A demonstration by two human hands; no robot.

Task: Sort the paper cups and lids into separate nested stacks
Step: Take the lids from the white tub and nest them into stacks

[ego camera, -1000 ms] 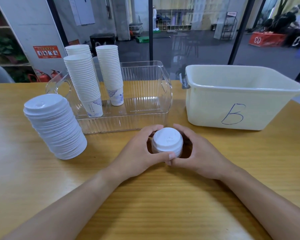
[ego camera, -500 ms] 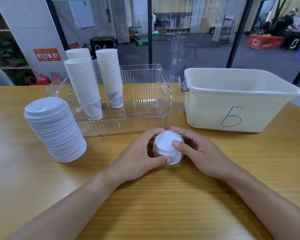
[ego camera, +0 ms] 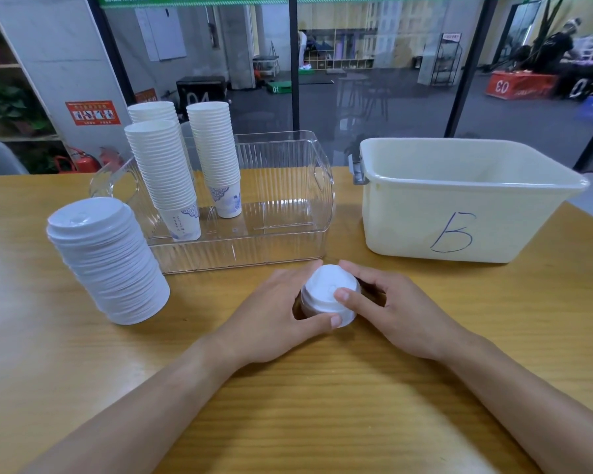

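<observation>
Broadly, the wooden table (ego camera: 83, 388) runs out of view at the left, right and near edges, with bare wood in front of the hands and between the forearms. 1 cream bin (ego camera: 459, 206) marked "B" stands at the back right, just beside 1 clear ribbed tray (ego camera: 288, 241) at the back centre; a narrow strip of table separates them. The right half of the tray floor is bare. 3 nested cup stacks (ego camera: 166, 176) stand upright in the tray's left half, 1 partly hidden behind the others. 1 lid stack (ego camera: 107, 265) leans a little on the table left of the tray, near its front corner. 1 lidded cup (ego camera: 329, 292) sits on the table just in front of the tray's front wall, tilted toward the tray. The left hand (ego camera: 274, 319) curls round the cup's left side, thumb across its near rim. The right hand (ego camera: 394, 313) curls round the right side, thumb resting on the lid top
</observation>
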